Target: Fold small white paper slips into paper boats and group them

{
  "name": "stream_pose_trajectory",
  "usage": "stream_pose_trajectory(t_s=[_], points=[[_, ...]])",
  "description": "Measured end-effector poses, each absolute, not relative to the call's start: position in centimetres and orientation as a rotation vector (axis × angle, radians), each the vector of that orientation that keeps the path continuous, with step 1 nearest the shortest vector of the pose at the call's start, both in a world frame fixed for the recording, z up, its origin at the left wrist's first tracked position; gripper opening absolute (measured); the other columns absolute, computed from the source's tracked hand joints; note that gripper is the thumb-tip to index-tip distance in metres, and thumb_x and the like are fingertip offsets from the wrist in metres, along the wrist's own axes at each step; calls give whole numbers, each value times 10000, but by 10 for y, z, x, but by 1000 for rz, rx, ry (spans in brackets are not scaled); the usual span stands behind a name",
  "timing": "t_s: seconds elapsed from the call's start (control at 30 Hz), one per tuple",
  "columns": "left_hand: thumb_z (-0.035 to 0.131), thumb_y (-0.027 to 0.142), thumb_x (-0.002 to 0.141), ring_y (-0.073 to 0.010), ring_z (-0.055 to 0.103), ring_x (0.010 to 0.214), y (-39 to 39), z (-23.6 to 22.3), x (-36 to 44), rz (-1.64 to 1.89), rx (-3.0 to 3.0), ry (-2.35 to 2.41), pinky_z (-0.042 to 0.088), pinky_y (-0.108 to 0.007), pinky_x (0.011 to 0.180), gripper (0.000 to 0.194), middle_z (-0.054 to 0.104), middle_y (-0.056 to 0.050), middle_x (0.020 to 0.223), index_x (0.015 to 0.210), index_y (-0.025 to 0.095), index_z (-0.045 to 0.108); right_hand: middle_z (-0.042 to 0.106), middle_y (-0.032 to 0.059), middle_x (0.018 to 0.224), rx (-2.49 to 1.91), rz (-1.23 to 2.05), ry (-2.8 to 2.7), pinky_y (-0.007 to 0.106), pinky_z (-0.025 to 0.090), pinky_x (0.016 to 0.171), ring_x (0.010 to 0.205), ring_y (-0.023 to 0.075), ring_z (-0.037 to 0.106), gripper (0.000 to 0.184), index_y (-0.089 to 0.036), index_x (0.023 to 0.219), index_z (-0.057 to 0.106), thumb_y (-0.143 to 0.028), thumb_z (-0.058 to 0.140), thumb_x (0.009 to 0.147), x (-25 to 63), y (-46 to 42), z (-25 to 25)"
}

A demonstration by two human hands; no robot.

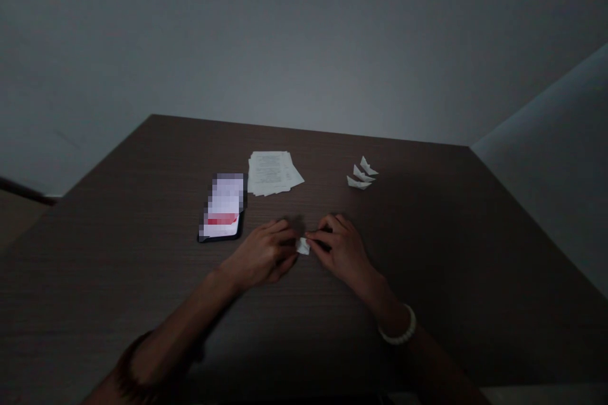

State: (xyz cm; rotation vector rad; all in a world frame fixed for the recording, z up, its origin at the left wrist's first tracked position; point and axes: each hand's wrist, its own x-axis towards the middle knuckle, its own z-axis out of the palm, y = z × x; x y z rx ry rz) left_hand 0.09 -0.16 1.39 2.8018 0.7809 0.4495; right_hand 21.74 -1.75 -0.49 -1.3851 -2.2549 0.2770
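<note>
A small folded piece of white paper (303, 246) is between my two hands, just above or on the dark table. My left hand (270, 250) has its fingers closed at the paper's left edge. From the other side, my right hand (342, 250) pinches the upper right part of it between thumb and forefinger. Three small folded paper boats (361, 176) stand in a row beyond my right hand. Past my left hand lies a loose stack of printed paper sheets (270, 172).
A phone (223, 205) with a lit, partly blurred screen lies left of the paper stack. The brown wood-grain table (142, 215) meets a grey wall (304, 44) at its far edge. Another wall surface rises on the right.
</note>
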Motion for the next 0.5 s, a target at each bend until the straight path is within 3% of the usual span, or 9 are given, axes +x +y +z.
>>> stream_pose_trajectory(t_s=[0.17, 0.5], points=[[502, 189, 913, -219, 541, 891, -2, 12, 1, 457, 2786, 814, 449, -372, 780, 178, 662, -52, 901, 919, 164, 678, 622, 47, 918, -1324, 310, -2210, 364, 456, 803, 898, 212, 522, 108, -246, 942, 733, -269, 647, 882, 218, -16, -8], [530, 214, 904, -219, 532, 897, -3, 19, 2, 386, 2808, 806, 421, -368, 767, 177, 649, -39, 892, 810, 178, 677, 645, 26, 841, -1249, 443, -2123, 348, 456, 786, 825, 185, 549, 55, -225, 830, 722, -235, 669, 837, 211, -17, -5]])
